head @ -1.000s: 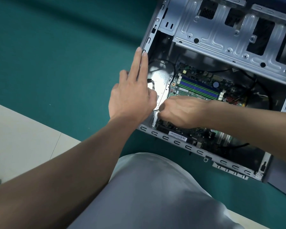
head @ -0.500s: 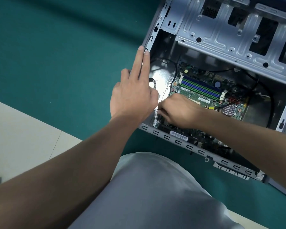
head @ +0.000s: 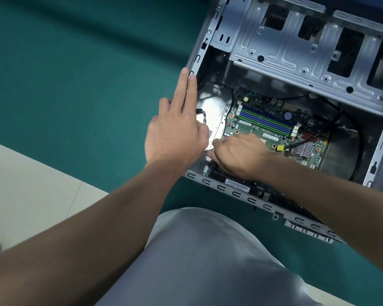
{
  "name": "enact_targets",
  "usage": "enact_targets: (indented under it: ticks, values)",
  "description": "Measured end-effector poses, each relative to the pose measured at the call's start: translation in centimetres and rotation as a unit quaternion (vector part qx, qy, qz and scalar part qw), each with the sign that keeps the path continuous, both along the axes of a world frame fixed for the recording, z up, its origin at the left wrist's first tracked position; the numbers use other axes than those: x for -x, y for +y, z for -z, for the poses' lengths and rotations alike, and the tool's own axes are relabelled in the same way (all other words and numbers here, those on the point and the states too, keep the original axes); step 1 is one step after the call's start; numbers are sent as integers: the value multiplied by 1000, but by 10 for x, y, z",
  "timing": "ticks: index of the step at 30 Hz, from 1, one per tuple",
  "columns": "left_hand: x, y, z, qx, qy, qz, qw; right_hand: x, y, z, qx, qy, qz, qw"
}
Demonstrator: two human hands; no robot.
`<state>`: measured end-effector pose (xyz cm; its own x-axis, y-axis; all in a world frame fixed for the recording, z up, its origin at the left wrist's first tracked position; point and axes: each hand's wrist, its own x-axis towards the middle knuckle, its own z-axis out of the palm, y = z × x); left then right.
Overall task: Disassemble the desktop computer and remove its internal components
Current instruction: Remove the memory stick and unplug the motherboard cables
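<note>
Right hand (head: pixel 237 155) had slid nearer, baring the motherboard (head: pixel 252 129), its grip seemingly pinching a thin black cable (head: pixel 211 149); left hand (head: pixel 175 133) lay spread on the case (head: pixel 200 51). Yanking might bend pins.

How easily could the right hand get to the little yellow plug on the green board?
Probably yes, easily. The yellow plug sits on the green board right beside the right hand, with nothing lying over it. Only its black cable leads off to the other side.
</note>
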<state>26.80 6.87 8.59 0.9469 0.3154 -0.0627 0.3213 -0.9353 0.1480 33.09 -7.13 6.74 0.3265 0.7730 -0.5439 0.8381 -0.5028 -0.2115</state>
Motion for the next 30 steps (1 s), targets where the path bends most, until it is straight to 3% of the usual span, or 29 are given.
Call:
enact_targets:
  ticks: [7, 17, 23, 30]
  values:
    - [0, 0, 0, 0, 2, -3, 1000, -2, 0, -8, -24, 98, 31, 994]
    - [0, 0, -1, -1, 4, -5, 1000, 1, 12, 1, -10, 20, -6, 1000]
    - [0, -1, 0, 1, 7, -3, 1000, -6, 13, -10, -23, 69, 1, 997]
    - [0, 0, -1, -2, 5, -4, 1000, -2, 11, -1, -9, 32, -16, 999]
